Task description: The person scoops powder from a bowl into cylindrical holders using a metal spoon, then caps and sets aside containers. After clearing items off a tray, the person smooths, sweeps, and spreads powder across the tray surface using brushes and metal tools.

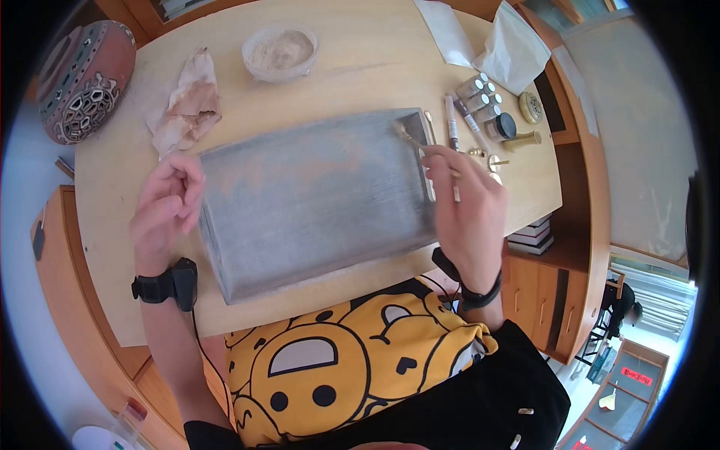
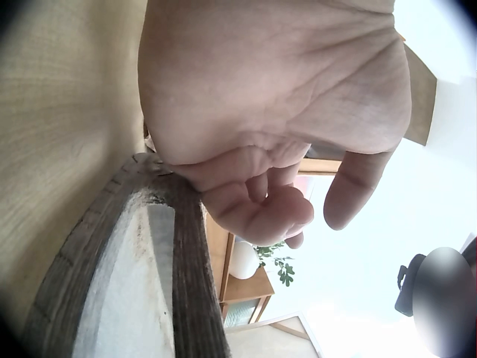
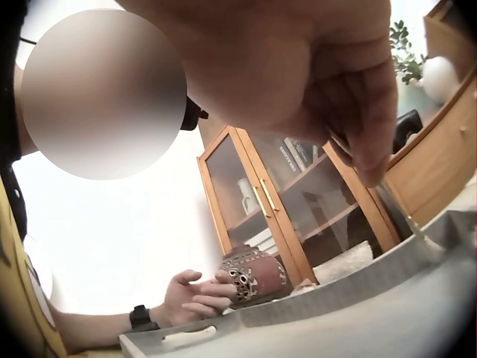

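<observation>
A grey rectangular tray (image 1: 315, 210) with a worn, streaky surface lies on the wooden table. Thumb and fingers of my right hand (image 1: 469, 206) pinch a thin brush (image 1: 412, 138), its tip at the tray's far right corner. The right wrist view shows the brush (image 3: 396, 207) slanting down to the tray's wall (image 3: 328, 292). My left hand (image 1: 169, 199) is by the tray's left end, fingers loosely curled and holding nothing. In the left wrist view, the edge of that hand (image 2: 268, 97) rests at the corner of the tray's rim (image 2: 195, 276).
Beyond the tray are a bowl of powder (image 1: 280, 54) and a stained cloth (image 1: 191, 105). A patterned red pot (image 1: 90, 82) stands far left. Small jars (image 1: 480, 94), a dark-lidded jar (image 1: 501, 127), tubes (image 1: 451, 120) and white sheets (image 1: 512, 46) lie to the right.
</observation>
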`<state>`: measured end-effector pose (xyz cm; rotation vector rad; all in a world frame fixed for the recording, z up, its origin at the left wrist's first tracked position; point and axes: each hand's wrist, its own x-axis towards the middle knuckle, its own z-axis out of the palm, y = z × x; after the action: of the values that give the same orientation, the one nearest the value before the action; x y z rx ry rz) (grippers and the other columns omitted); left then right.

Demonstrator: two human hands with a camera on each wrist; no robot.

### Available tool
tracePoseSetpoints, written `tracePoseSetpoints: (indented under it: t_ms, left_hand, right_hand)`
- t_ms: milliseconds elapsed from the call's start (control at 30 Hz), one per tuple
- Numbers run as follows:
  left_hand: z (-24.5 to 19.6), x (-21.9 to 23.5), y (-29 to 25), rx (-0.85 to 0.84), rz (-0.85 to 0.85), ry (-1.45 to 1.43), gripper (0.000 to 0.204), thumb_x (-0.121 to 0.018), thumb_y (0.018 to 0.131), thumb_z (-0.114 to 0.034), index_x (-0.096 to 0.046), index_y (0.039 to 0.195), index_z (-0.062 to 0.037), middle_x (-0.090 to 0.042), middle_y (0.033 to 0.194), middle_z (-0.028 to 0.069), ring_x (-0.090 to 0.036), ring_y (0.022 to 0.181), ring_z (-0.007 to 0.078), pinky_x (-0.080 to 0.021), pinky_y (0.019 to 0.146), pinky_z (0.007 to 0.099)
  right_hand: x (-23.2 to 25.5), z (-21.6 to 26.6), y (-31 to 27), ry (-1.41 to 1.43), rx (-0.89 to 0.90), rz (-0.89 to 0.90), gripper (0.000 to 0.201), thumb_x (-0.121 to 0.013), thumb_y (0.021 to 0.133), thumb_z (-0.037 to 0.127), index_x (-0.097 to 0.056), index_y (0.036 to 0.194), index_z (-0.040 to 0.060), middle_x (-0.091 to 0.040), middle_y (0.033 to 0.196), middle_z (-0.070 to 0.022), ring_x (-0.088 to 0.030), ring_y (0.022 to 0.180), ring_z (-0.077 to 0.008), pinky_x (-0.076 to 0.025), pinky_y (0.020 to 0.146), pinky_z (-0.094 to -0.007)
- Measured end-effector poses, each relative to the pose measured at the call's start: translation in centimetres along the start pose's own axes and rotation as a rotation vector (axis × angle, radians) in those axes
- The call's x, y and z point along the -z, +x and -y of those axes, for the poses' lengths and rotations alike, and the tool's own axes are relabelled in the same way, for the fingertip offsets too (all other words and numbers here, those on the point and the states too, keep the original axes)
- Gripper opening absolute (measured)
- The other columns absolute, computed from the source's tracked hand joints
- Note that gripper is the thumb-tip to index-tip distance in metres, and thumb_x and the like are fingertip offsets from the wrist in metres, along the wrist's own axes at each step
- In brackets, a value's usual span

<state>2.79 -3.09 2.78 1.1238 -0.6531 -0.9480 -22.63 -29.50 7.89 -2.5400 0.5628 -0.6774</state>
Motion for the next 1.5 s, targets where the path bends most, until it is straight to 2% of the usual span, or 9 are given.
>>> tracePoseSetpoints:
  t_ms: [167,333,567,700,900,1000,1133,1367,1500]
  left_hand:
    - [-0.1,-0.1,0.2,-0.012,-0.004,0.009,0.050,-0.068,0.080,-0.034,-0.051,0.109,0.0032,-0.044,0.078,0.0000,-0.040,0.062,0.0032,-0.035,0.045,0.0162]
    - [-0.2,-0.2,0.1,-0.018,-0.006,-0.005,0.049,-0.068,0.080,-0.033,-0.050,0.107,0.0026,-0.044,0.079,0.0005,-0.040,0.062,0.0033,-0.035,0.045,0.0161]
    - [-0.1,-0.2,0.1,-0.018,0.002,-0.005,0.048,-0.067,0.080,-0.033,-0.050,0.108,0.0023,-0.043,0.079,0.0004,-0.039,0.061,0.0033,-0.035,0.045,0.0163]
    - [-0.1,-0.1,0.1,-0.017,0.006,-0.003,0.047,-0.067,0.081,-0.033,-0.050,0.107,0.0024,-0.042,0.079,0.0001,-0.039,0.062,0.0033,-0.035,0.045,0.0163]
    - [0.1,0.2,0.2,-0.023,0.028,-0.038,0.044,-0.066,0.082,-0.029,-0.049,0.107,0.0019,-0.042,0.082,0.0012,-0.039,0.062,0.0039,-0.035,0.043,0.0156]
    - [0.3,0.2,0.1,-0.032,0.043,-0.067,0.041,-0.066,0.083,-0.027,-0.048,0.107,0.0013,-0.041,0.085,0.0023,-0.039,0.063,0.0045,-0.035,0.042,0.0151]
    - [0.3,0.4,0.1,-0.031,0.046,-0.073,0.040,-0.065,0.083,-0.026,-0.048,0.107,0.0013,-0.041,0.085,0.0022,-0.039,0.063,0.0045,-0.035,0.042,0.0149]
    - [-0.1,0.0,0.0,-0.032,0.025,-0.038,0.042,-0.065,0.082,-0.027,-0.047,0.107,0.0014,-0.041,0.086,0.0023,-0.039,0.063,0.0044,-0.035,0.042,0.0144]
    - [0.1,0.2,0.1,-0.018,0.032,-0.046,0.043,-0.066,0.082,-0.029,-0.047,0.106,0.0014,-0.041,0.086,0.0024,-0.039,0.063,0.0041,-0.036,0.043,0.0145]
  right_hand:
    - [-1.4,1.8,0.0,0.124,0.287,0.115,0.025,-0.066,0.082,-0.002,-0.064,0.107,0.0004,-0.065,0.088,-0.0139,-0.066,0.078,-0.0291,-0.054,0.067,-0.0372]
    - [0.1,0.7,-0.8,0.006,-0.010,0.037,0.022,-0.065,0.083,-0.002,-0.064,0.105,-0.0022,-0.065,0.088,-0.0146,-0.065,0.077,-0.0306,-0.054,0.067,-0.0375]
    - [-0.9,1.2,-1.8,0.142,0.238,0.021,0.020,-0.065,0.084,-0.001,-0.065,0.103,-0.0015,-0.066,0.088,-0.0152,-0.065,0.074,-0.0317,-0.054,0.066,-0.0378]
    - [0.5,-0.2,-2.7,-0.083,-0.001,-0.016,0.020,-0.066,0.084,-0.002,-0.065,0.104,-0.0012,-0.066,0.088,-0.0148,-0.065,0.071,-0.0299,-0.052,0.060,-0.0366]
    - [-0.2,1.0,-3.3,0.075,0.236,-0.009,0.019,-0.065,0.083,-0.003,-0.064,0.101,-0.0013,-0.066,0.082,-0.0112,-0.064,0.068,-0.0285,-0.052,0.060,-0.0359]
    - [1.0,0.1,-4.2,-0.093,-0.051,-0.011,0.021,-0.066,0.082,-0.003,-0.063,0.102,-0.0016,-0.066,0.089,-0.0136,-0.065,0.075,-0.0289,-0.052,0.064,-0.0357]
    - [-0.1,0.8,-4.0,0.035,0.169,0.034,0.016,-0.064,0.083,-0.004,-0.063,0.099,-0.0014,-0.066,0.087,-0.0140,-0.065,0.072,-0.0300,-0.052,0.063,-0.0357]
    - [1.1,0.9,-5.0,-0.165,-0.021,-0.007,0.018,-0.065,0.081,-0.005,-0.063,0.099,-0.0021,-0.066,0.084,-0.0132,-0.064,0.071,-0.0291,-0.052,0.062,-0.0353]
    - [0.5,2.3,-4.3,0.017,0.160,-0.014,0.008,-0.062,0.087,-0.004,-0.065,0.094,-0.0039,-0.069,0.084,-0.0139,-0.066,0.067,-0.0275,-0.052,0.061,-0.0334]
